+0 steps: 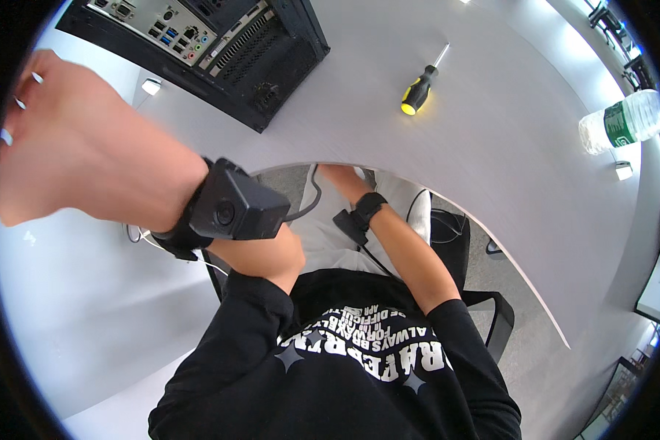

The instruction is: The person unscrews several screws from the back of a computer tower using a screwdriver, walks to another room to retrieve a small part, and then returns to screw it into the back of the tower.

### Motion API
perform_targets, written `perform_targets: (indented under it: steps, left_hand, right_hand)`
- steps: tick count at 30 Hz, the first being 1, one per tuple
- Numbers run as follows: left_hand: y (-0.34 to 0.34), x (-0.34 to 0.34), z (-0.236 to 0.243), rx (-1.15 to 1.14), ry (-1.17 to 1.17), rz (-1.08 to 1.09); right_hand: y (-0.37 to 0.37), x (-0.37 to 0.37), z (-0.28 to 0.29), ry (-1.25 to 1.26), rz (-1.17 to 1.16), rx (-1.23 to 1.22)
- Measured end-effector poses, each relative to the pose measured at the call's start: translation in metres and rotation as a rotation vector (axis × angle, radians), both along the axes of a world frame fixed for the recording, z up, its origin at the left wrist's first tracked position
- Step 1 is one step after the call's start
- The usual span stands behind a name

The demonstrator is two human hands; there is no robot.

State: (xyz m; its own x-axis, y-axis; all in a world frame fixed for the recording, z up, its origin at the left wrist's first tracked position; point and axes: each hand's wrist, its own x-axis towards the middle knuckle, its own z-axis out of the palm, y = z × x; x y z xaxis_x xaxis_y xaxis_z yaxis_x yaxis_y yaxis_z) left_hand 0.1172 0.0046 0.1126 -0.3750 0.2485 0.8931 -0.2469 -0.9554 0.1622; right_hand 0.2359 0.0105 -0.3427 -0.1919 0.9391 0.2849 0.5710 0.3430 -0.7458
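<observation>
My left hand (73, 139) is raised close and large at the far left, its fingers bent and partly lost in the dark rim. Whatever those fingers close on, if anything, I cannot make out. My right hand (335, 174) rests low over my lap and passes beneath the table's edge, which hides its fingers. Beyond my left wrist, a black computer case (220, 59) lies on the grey table (389, 139), its port panel facing up. A black-and-yellow screwdriver (419, 89) lies right of the case, touched by neither hand.
A clear plastic bottle with a green label (620, 125) is at the far right. Black box-shaped devices are strapped to my left wrist (235, 205) and right wrist (356, 224), with cables trailing. The table's curved edge runs close in front of me; a chair armrest (499, 315) is at my right.
</observation>
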Motion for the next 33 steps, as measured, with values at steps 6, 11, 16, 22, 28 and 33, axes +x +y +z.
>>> perform_targets:
  steps: [6,11,16,22,28,33]
  left_hand:
    - [-0.025,-0.019,-0.031,-0.152,-0.247,0.150]
    - [-0.018,-0.020,-0.090,-0.467,-0.366,0.187]
    - [-0.005,-0.032,-0.140,-0.712,0.034,0.425]
    - [0.025,-0.047,-0.169,-0.742,0.418,0.454]
    - [0.031,-0.045,-0.167,-0.730,0.533,0.588]
    - [0.024,-0.057,-0.165,-0.806,0.537,0.722]
  right_hand:
    - [-0.036,0.075,0.018,0.072,-0.221,0.074]
    - [-0.061,0.180,0.027,-0.490,-0.404,0.093]
    - [-0.107,0.192,0.082,-0.631,-0.184,-0.288]
    - [-0.148,0.171,0.138,-0.974,0.141,-0.621]
    - [-0.181,0.167,0.179,-1.128,0.132,-0.546]
    - [-0.185,0.158,0.196,-1.265,0.198,-0.870]
